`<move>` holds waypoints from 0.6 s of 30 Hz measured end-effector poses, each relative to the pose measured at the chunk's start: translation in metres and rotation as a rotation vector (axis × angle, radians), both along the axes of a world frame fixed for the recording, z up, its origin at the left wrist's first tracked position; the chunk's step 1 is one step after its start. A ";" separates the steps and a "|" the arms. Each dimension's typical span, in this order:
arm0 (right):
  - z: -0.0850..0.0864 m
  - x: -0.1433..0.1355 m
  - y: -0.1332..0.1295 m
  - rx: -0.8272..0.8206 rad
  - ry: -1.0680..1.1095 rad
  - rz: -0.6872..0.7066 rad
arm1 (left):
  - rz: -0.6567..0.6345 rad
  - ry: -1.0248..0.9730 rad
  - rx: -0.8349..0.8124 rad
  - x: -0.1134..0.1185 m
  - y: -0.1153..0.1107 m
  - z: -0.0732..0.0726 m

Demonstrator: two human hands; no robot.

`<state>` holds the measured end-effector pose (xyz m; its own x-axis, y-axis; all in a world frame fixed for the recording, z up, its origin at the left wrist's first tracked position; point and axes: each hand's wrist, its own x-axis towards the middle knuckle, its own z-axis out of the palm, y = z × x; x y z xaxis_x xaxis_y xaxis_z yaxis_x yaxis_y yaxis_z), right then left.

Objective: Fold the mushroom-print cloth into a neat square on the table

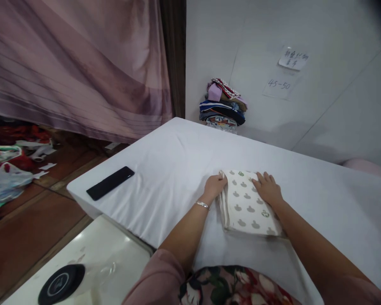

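A folded white cloth printed with grey mushroom-like shapes and a few green marks [249, 203] lies on the near part of a table covered in smooth white fabric [165, 169], its layered folds showing along the left edge. The left hand [215, 186] grips the cloth at its upper left corner, fingers curled in and thumb closed on the layered edge; a silver bracelet [202, 204] circles that wrist. The right hand [268, 190] rests palm down over the upper right part, fingers extended and slightly parted, pressing on the cloth without grasping it. Below, the person's dark floral garment [235, 286] meets the table's near side. Well apart on the table's left end lies a flat black rectangular object [110, 183]. Beyond the far edge rises a stack of folded multicoloured clothes [224, 106], near a pale wall bearing two handwritten paper notes [292, 58]. At lower left, a round black object [62, 284] sits on a glossy off-white surface [114, 250]; a pinkish-mauve curtain [82, 63] hangs behind.
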<state>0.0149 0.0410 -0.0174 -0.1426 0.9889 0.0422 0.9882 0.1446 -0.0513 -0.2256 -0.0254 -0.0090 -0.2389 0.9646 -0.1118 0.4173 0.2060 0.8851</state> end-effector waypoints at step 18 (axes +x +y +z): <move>0.011 0.018 -0.035 -0.074 0.050 0.047 | -0.089 -0.070 -0.048 0.005 -0.042 0.015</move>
<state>0.0329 0.0057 -0.0066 -0.1889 0.9818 -0.0222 0.9762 0.1853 -0.1124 -0.2203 -0.0674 0.0064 -0.1428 0.9747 -0.1721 0.3734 0.2141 0.9026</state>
